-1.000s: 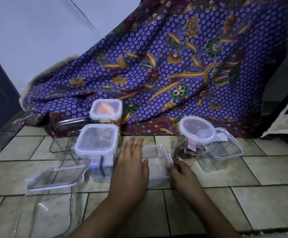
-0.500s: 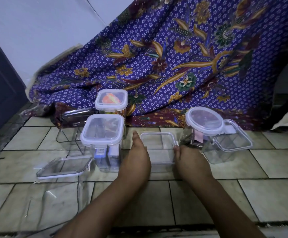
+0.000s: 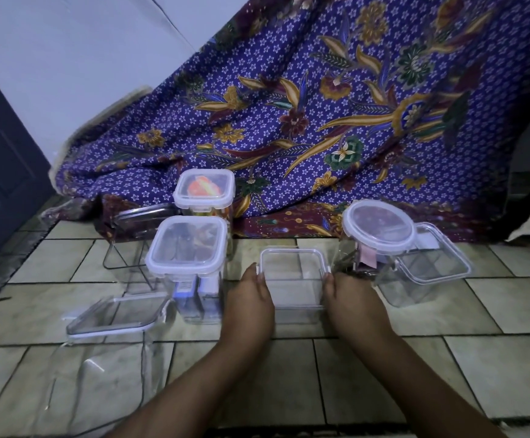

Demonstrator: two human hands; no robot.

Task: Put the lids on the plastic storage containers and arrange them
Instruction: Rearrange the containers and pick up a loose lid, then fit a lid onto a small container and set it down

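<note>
On the tiled floor (image 3: pixel 447 314), both hands are on a small clear square box (image 3: pixel 292 284) that sits upright between two taller containers. The left hand (image 3: pixel 251 306) presses against the box's left wall, fingers together and curled round its near left corner; the right hand (image 3: pixel 350 303) does the same on the right wall, fingertips at the rim. So each hand is closed on the box from its own side. A clear lid seems to lie flat on top, mouth facing up, though I cannot tell if it is snapped down. The box is nearly as wide as it is deep, so it has no clear long axis; its sides run square with the tile joints.

Just left of it stands a tall square jar (image 3: pixel 190 263) with a white-rimmed lid on, and behind that another lidded jar (image 3: pixel 205 192) with something orange inside. To the right, a round-lidded jar (image 3: pixel 377 229) stands close by, with a clear tub (image 3: pixel 428 273) touching it, its lid lying askew on top. A loose lid (image 3: pixel 118 314) rests on a big clear container (image 3: pixel 99 374) at the near left. A patterned purple cloth (image 3: pixel 304 115) hangs behind everything.
</note>
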